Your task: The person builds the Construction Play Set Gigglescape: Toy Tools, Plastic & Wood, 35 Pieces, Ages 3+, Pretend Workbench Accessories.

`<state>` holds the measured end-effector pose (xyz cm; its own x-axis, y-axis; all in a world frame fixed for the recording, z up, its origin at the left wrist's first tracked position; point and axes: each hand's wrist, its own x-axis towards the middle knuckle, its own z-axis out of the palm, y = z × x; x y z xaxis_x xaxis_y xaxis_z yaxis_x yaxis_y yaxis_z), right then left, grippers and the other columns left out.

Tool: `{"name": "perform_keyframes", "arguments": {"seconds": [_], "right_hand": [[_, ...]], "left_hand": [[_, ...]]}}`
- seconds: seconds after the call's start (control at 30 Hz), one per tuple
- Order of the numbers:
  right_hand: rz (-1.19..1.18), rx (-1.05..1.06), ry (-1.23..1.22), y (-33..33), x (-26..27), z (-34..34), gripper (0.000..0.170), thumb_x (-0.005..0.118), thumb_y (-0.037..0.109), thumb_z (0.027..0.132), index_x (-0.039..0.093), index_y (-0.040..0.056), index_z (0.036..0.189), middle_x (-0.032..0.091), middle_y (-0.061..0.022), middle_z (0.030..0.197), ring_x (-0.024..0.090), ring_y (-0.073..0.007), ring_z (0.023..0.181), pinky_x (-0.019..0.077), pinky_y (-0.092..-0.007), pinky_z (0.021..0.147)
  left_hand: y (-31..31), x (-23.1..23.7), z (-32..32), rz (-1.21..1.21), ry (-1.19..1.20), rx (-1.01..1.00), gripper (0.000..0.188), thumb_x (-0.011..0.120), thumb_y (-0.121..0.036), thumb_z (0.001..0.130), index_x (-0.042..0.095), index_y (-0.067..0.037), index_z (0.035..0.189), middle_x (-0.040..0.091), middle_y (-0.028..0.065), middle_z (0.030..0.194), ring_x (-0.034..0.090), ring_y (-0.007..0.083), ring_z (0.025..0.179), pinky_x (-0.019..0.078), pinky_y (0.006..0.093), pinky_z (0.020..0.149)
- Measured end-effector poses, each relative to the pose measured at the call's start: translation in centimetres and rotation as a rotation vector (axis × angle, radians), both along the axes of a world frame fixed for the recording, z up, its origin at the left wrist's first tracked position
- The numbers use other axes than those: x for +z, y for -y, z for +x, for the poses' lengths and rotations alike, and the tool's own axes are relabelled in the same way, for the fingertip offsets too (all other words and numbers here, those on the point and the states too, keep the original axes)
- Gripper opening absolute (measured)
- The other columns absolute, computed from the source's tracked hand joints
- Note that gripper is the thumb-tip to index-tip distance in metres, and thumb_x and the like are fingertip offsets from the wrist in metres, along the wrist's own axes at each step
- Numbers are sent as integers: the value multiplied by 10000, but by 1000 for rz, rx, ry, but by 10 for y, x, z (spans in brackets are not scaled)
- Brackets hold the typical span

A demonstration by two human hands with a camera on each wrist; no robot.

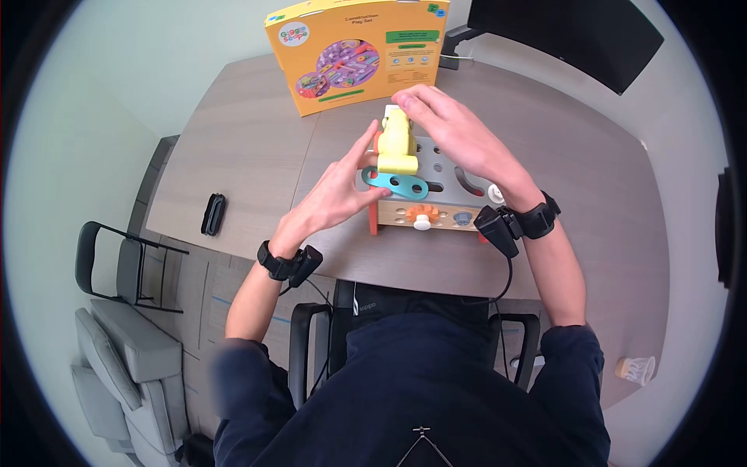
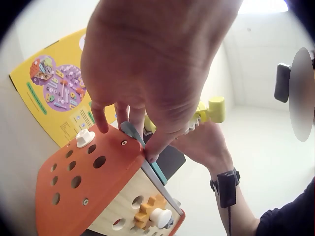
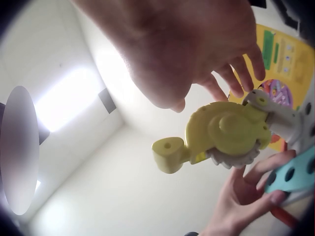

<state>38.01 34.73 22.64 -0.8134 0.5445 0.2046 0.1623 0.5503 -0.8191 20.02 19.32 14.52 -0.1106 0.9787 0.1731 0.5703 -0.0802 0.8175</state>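
Observation:
A yellow toy saw (image 1: pixel 398 140) with a grey toothed blade (image 3: pixel 236 157) stands raised on a grey hinged mount at the toy workbench's (image 1: pixel 449 173) left end. In front of it, a teal strip with holes (image 1: pixel 397 184) lies on the bench top. My left hand (image 1: pixel 334 193) pinches this strip at its left end, thumb on the near edge and fingers at the far edge. Above and beyond the saw, my right hand (image 1: pixel 459 134) hovers with fingers extended, its fingertips close to the hinge in the right wrist view.
An orange gear (image 1: pixel 421 212) with a white knob and a blue-grey nut sit on the bench's front. Behind stands a yellow play-set box (image 1: pixel 358 58). A black case (image 1: pixel 213 214) lies at left, a monitor (image 1: pixel 568 35) stands back right, and a cup (image 1: pixel 636 370) is at far right.

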Motion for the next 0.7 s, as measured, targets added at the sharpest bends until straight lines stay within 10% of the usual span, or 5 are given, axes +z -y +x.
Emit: {"name": "perform_keyframes", "arguments": {"seconds": [0.43, 0.7], "right_hand": [[10, -14, 129, -5, -2, -5, 710, 472, 643, 1100, 691, 10, 1335, 656, -202, 1355, 633, -320, 1218, 478, -433, 1067], [225, 113, 160, -6, -17, 2, 866, 666, 619, 981, 529, -40, 1525, 575, -228, 1472, 547, -355, 1420, 456, -448, 1170]], "left_hand": [[3, 2, -3, -26, 69, -20, 1178, 880, -111, 874, 109, -174, 1762, 417, 208, 1699, 471, 358, 1533, 366, 512, 1288], [14, -7, -20, 133, 208, 55, 1208, 841, -39, 883, 38, -221, 1767, 523, 169, 1561, 490, 291, 1494, 379, 533, 1252]]}}
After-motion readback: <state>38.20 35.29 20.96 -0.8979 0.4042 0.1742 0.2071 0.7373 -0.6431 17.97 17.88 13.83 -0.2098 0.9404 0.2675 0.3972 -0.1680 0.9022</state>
